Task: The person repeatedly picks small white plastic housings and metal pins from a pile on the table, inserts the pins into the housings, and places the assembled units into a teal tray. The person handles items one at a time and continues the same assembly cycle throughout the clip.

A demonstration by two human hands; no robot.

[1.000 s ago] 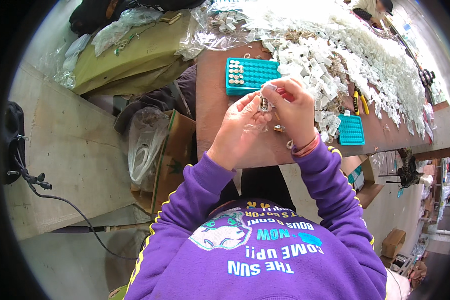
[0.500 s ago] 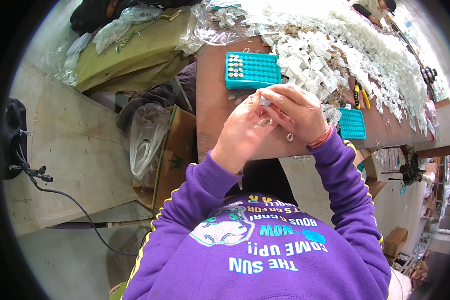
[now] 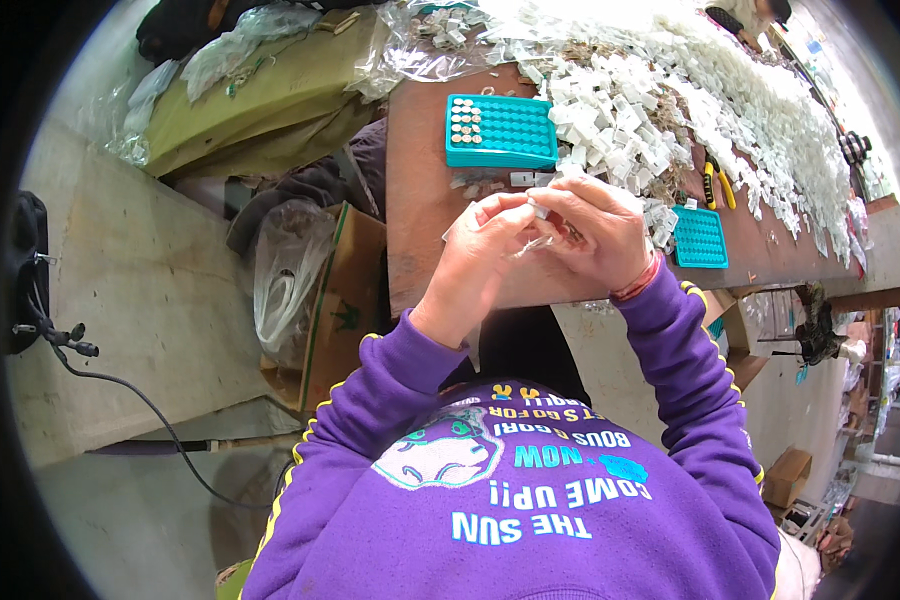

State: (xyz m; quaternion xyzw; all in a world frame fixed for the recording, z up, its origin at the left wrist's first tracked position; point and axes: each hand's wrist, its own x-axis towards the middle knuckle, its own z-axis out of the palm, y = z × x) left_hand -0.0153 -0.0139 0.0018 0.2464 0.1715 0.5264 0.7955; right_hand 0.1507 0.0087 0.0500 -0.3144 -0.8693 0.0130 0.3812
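My left hand (image 3: 478, 252) and my right hand (image 3: 610, 228) meet over the near edge of the table, fingers bent and pinched together. Between their fingertips is a small white piece (image 3: 540, 208), mostly covered by the fingers, so its exact kind cannot be made out. A bit of clear plastic (image 3: 536, 243) shows below the left fingers. Just beyond the hands lies a small white box (image 3: 523, 179). Farther off sits a teal tray (image 3: 515, 128) with round hollows, its left columns filled with small pale round pieces.
A heap of small white boxes (image 3: 610, 125) and clear plastic pieces spreads over the brown table (image 3: 415, 200). Yellow-and-black pliers (image 3: 718, 185) and a second teal tray (image 3: 700, 238) lie to the right. A cardboard box (image 3: 345, 300) with a plastic bag (image 3: 288, 270) stands at left.
My hands have shifted slightly and the fingers are regrouped around the small white piece. The small curled thing beneath my right hand no longer shows. A small white box now shows beyond the hands.
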